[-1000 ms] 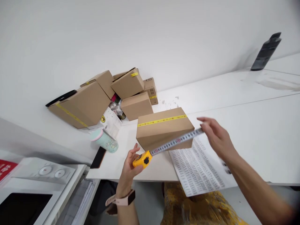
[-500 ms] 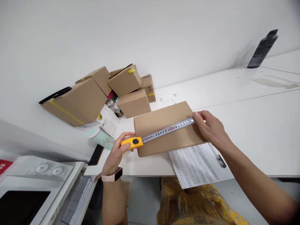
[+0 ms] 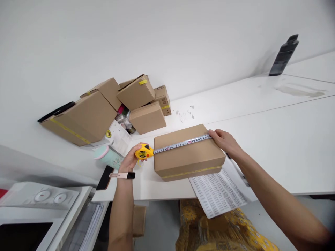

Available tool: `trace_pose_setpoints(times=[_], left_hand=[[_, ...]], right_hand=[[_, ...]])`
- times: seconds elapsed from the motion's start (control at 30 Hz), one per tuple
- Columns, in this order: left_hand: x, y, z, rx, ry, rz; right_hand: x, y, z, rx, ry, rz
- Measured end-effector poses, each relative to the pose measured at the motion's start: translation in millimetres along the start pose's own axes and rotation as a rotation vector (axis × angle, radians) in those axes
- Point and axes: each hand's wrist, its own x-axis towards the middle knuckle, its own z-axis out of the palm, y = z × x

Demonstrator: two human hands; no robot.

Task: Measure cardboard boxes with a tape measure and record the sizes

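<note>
A closed cardboard box [image 3: 191, 157] lies on the white table, a yellow tape strip along its near side. My left hand [image 3: 128, 161] is closed around the yellow case of a tape measure [image 3: 143, 152], just off the box's left edge. From the case the silver blade [image 3: 180, 145] runs straight across the box's top, its numbers facing up. At the top's right edge, my right hand [image 3: 226, 143] pinches the blade's end, which its fingers hide. Printed sheets [image 3: 217, 191] stick out from under the box's near right side, over the table edge.
Several cardboard boxes [image 3: 148, 117] are stacked against the wall at the back left. Beside them stand a mint cup [image 3: 108, 157] and a dark phone-like slab [image 3: 105, 177]. A black bottle [image 3: 284, 55] stands far right. A white appliance [image 3: 39, 205] sits low at left.
The box is now tilted so its near side with yellow tape shows. The case has turned its round face up, and more blade is out. Both hands have shifted slightly left in the view.
</note>
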Motion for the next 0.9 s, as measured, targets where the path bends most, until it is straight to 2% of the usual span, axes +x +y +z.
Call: trace_pose_setpoints(times=[0.13,0.27,0.37,0.47,0.7,0.9], left_hand=[[9,1,-6.8,0.014,-0.045,-0.002],[14,6,-12.2,0.035,-0.087,-0.003],[18,14,-18.0,0.062,-0.117,-0.008],[24,18,-26.0,0.086,-0.134,-0.018],[30,6,-40.3,0.098,-0.134,0.008],[23,12,-42.4,0.146,-0.168,-0.004]], right_hand=[[-2,3,5,0.257,-0.024,-0.075],[0,10,10,0.444,-0.114,-0.199],[3,17,15,0.463,-0.182,-0.216],[8,22,20,0.453,-0.18,-0.224],[13,25,23,0.434,-0.16,-0.212],[13,27,22,0.445,-0.171,-0.212]])
